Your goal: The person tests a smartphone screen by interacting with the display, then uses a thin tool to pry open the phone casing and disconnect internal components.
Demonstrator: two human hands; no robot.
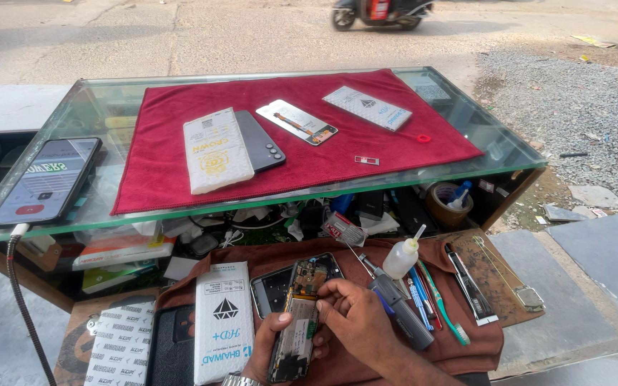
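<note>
Head view: your left hand (270,343) is gripping an opened phone (298,318), its back cover already off. Your right hand's (355,318) fingers are pinching together over its exposed board.

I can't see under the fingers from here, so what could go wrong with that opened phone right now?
1. The opened phone is propped in the left hand above the brown cloth; if that grip loosens, it may fall with its board exposed.
2. The right hand has its fingertips on the bare board; a slip might harm small parts.
3. The dropper bottle stands upright right beside that hand; a nudge might tip it onto the tools.
</note>
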